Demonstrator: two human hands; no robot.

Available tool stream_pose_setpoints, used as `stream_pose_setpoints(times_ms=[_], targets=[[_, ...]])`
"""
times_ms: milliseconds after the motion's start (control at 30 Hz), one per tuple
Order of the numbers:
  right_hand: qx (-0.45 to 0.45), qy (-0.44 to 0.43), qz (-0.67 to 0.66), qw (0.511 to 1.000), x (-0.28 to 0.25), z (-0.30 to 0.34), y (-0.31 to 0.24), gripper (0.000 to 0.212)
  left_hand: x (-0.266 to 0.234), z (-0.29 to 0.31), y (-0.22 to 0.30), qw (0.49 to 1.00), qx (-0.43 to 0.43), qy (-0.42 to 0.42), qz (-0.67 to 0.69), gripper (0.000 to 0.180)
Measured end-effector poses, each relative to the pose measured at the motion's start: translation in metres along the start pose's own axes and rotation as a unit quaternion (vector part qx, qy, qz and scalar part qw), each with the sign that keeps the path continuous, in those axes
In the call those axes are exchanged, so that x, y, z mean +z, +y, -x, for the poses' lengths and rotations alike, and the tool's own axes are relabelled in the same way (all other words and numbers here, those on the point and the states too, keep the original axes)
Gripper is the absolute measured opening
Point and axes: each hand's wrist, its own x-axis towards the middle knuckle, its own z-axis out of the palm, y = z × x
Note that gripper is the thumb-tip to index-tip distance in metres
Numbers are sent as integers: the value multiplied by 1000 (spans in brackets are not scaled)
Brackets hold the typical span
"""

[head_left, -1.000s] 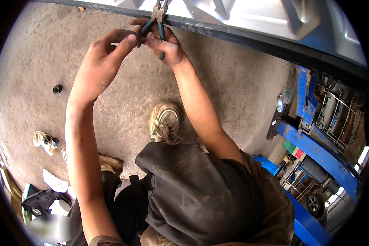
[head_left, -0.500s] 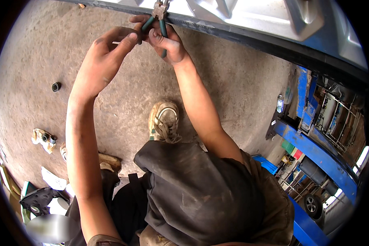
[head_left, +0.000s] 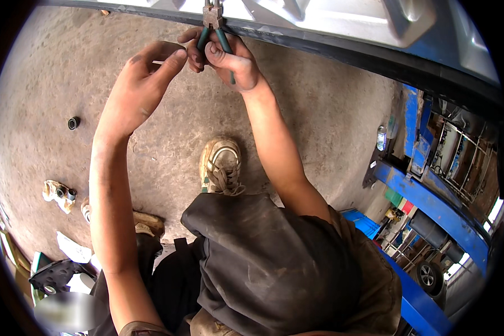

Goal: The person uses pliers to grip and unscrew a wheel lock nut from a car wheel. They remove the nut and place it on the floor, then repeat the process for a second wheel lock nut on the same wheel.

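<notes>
In my right hand (head_left: 234, 63) are pliers (head_left: 213, 18) with dark green handles and a worn metal head. The jaws point up, away from me, across the edge of the silver metal panel (head_left: 341, 15). My thumb lies over one handle, and the handles are spread apart. To the left, my left hand (head_left: 137, 89) has its thumb and forefinger brought together in a pinch, just short of the right fingertips. Whatever the pinch may hold is too small to make out.
A black ring-shaped part (head_left: 73, 123) lies on the concrete floor (head_left: 168, 140) at left. Nearer me, small parts rest on a crumpled wrapper (head_left: 60, 195). Blue steel beams (head_left: 431, 204) and a wheel (head_left: 428, 276) stand at right. My shoe (head_left: 221, 165) is below my hands.
My right hand and the pliers have shifted slightly. My left fingertips, which overlapped the right fingers, are now a little apart from them.
</notes>
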Motion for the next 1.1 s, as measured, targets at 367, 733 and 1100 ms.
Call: stream_pose_setpoints(times_ms=[367, 733, 1100], targets=[[105, 91, -4, 990, 21, 18, -30, 37, 5, -4, 3, 1000, 4, -21, 3, 41], [142, 173, -1, 975, 42, 22, -44, 25, 6, -1, 10, 999, 38, -30, -23, 37], [232, 171, 88, 954, 38, 23, -77, 19, 7, -2, 11, 993, 57, 6, -107, 45]])
